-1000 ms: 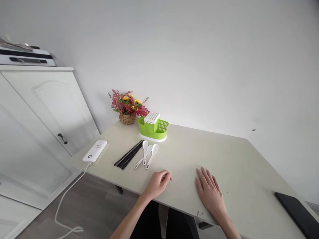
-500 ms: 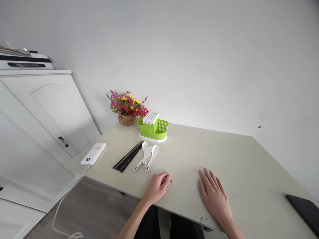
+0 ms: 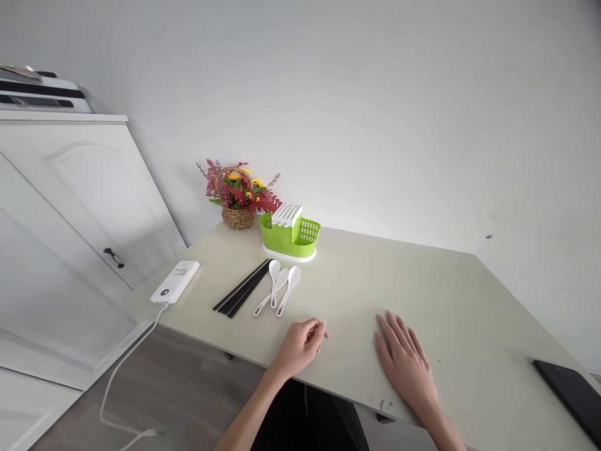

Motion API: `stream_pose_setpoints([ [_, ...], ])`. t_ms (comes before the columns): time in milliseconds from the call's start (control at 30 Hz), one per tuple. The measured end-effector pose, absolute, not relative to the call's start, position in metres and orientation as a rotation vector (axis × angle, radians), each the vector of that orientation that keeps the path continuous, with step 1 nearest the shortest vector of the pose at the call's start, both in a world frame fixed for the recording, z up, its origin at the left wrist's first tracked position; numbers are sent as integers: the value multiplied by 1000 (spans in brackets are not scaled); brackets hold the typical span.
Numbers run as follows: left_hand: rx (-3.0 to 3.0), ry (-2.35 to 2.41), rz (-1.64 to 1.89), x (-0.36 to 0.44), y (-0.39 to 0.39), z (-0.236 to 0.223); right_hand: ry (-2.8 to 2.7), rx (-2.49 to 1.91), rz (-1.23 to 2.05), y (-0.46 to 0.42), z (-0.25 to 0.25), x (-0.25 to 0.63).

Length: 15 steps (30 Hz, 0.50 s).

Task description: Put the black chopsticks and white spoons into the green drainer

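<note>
My left hand (image 3: 297, 346) is loosely curled, nothing visible in its fingers; my right hand (image 3: 409, 368) lies flat, fingers parted. From the left, spoons (image 3: 293, 283) sit at eleven o'clock, chopsticks (image 3: 241, 289) at ten. I'd keep both hands light.

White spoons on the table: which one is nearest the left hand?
The rightmost spoon. It lies closest to the left hand, apart from the others, while the leftmost spoon and middle spoon cross each other.
</note>
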<state>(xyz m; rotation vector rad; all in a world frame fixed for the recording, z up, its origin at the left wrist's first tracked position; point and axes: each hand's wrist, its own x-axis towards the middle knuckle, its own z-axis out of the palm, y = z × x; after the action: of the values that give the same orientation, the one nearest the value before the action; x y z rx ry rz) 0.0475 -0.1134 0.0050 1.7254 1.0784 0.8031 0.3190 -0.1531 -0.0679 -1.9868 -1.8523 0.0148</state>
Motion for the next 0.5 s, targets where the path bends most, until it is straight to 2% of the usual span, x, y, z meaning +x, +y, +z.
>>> stream_pose_setpoints([
  [500,1716,1078,813,48,-113,3,-1850,-2005,56,-152,-66,319],
])
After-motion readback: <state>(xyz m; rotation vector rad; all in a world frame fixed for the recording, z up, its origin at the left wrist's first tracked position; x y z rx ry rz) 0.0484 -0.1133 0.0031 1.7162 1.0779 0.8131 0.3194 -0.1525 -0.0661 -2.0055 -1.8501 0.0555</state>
